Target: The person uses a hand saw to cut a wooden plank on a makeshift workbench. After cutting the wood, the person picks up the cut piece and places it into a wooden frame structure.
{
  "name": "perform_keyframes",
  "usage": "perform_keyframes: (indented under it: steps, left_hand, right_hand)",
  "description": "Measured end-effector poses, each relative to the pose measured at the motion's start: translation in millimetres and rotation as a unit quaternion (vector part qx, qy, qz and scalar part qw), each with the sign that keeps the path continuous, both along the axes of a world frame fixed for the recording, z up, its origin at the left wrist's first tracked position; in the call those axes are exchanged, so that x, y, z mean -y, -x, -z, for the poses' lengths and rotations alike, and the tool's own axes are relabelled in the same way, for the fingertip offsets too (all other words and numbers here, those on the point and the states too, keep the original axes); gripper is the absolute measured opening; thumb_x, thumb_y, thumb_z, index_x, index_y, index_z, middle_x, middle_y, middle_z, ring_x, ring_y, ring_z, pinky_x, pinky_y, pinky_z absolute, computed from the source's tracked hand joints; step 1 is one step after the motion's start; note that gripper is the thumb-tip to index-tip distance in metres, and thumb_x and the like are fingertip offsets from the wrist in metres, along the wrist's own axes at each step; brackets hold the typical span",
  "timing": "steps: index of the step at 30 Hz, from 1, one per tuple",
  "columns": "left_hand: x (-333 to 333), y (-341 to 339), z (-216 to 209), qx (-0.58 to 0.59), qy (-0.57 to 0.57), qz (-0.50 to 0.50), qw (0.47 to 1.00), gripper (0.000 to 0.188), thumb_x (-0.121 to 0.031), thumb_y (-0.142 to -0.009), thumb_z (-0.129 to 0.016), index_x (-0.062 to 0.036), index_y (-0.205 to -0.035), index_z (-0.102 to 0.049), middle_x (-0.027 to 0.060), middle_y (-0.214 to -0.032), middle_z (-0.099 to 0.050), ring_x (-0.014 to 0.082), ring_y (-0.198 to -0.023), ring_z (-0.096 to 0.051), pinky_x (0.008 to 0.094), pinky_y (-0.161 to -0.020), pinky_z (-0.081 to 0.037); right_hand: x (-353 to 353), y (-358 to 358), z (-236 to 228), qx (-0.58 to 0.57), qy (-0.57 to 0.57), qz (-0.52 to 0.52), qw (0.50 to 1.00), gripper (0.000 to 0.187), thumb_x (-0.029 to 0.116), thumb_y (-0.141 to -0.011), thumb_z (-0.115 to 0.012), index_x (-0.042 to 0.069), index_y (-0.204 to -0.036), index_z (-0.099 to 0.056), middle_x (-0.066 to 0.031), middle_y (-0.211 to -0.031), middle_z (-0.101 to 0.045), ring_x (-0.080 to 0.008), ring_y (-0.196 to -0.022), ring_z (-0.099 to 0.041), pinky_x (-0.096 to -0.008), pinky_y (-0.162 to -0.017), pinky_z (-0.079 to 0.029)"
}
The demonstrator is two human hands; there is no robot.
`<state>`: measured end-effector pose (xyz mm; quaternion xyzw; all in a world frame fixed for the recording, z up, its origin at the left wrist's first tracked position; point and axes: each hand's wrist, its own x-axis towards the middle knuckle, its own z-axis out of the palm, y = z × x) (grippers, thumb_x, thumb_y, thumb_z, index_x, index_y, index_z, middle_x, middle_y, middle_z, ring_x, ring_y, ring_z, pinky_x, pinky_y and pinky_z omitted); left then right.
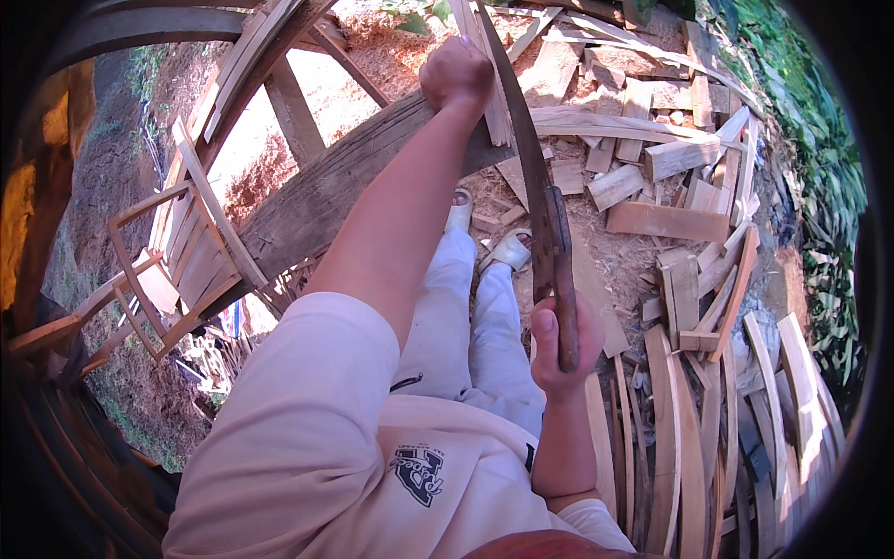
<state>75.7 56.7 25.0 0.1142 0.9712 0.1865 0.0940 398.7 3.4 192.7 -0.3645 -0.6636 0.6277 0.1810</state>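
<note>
My right hand (566, 340) is wrapped round the worn wooden handle of a handsaw (527, 140). Its long dark blade points away from me, running close along the right side of a pale, narrow wooden board (497, 104). That board lies across the end of a thick, dark, weathered beam (363, 149). At the far side of the beam, my left hand (456, 74) is closed in a fist on the pale board; its fingertips are hidden. Whether the saw teeth touch the wood, I cannot tell.
Offcuts (666, 221) and sawdust cover the ground to the right. Long curved wooden strips (684, 438) lie at the near right. A small wooden frame (154, 270) stands at the left. My feet in sandals (507, 250) are beside the beam. Green plants (801, 158) border the far right.
</note>
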Motion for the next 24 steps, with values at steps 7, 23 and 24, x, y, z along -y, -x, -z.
perform_keyframes:
  steps: [7,23,24]
  left_hand:
    - [-2,1,-4,0.025,0.008,-0.006,1.000,0.046,-0.033,-0.104,-0.037,-0.0053,-0.098,-0.073,0.0209,-0.098,-0.073,0.0386,-0.097,-0.068,0.0489,-0.090,-0.051]
    - [-1,0,-7,0.001,-0.026,0.012,1.000,0.033,-0.028,-0.103,-0.043,-0.0059,-0.101,-0.068,0.0175,-0.099,-0.070,0.0341,-0.098,-0.065,0.0460,-0.091,-0.048]
    - [0,0,-5,-0.018,-0.031,0.020,0.999,0.032,-0.027,-0.102,-0.043,-0.0062,-0.101,-0.067,0.0172,-0.099,-0.069,0.0338,-0.098,-0.065,0.0462,-0.091,-0.048]
  right_hand:
    - [-5,-15,-8,0.026,-0.030,-0.037,0.999,0.025,0.020,-0.092,-0.069,0.001,-0.079,-0.060,-0.0070,-0.059,-0.052,-0.0204,-0.048,-0.052,-0.0315,-0.048,-0.038]
    - [6,-41,-22,0.048,-0.073,-0.032,0.996,0.031,0.026,-0.092,-0.068,0.001,-0.075,-0.060,-0.0054,-0.057,-0.052,-0.0171,-0.046,-0.050,-0.0302,-0.047,-0.037]
    - [8,-42,-22,0.056,-0.069,-0.033,0.996,0.031,0.027,-0.094,-0.065,0.001,-0.077,-0.061,-0.0048,-0.058,-0.052,-0.0164,-0.048,-0.049,-0.0304,-0.048,-0.037]
